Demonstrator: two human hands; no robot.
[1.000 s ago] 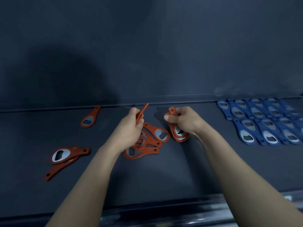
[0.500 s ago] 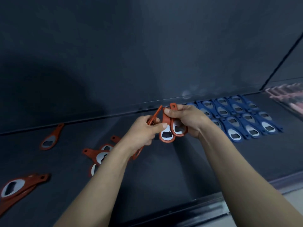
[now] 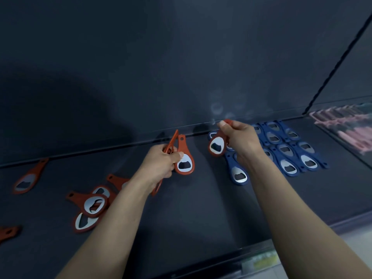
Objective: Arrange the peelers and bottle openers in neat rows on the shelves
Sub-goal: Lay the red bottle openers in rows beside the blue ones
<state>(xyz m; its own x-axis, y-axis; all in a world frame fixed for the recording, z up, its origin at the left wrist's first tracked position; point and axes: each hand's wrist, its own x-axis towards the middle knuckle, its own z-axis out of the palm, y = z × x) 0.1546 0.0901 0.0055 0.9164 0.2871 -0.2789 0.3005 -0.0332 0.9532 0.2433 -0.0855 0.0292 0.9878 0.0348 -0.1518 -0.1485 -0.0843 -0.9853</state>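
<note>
Dark, matte shelf point(image 3: 201, 210) fills the frame, with an equally dark back wall point(image 3: 141, 57) behind it; light is dim and the surface has a faint sheen.

Left hand point(image 3: 161, 164), frame centre: fingers point(image 3: 170, 157) clenched round an orange opener seen edge-on point(image 3: 172, 140), a thin strip slanting up to the right. The thumb lies on a second, flat orange opener point(image 3: 184, 158), teardrop-shaped, hole in the narrow handle end, bright metal insert with a dark cut-out. I cannot tell whether this one rests on the shelf or is lifted.

Right hand point(image 3: 241, 141), right of centre: fingers pinch a third orange opener point(image 3: 217, 145) by its handle, rounded head hanging down and its metal face turned to the camera. It sits just left of the blue openers point(image 3: 287, 147), same teardrop shape, laid flat in tight, overlapping rows against the back wall.

Lower left: loose pile of orange openers point(image 3: 93, 204), overlapping at mixed angles. One single orange opener point(image 3: 27, 181) lies apart at far left, near the wall; another is cut off by the left edge point(image 3: 8, 232).

Upper right: blurred pink items point(image 3: 342, 127) beyond a divider. Pale label strip point(image 3: 261, 260) on the shelf's front lip, unreadable.
</note>
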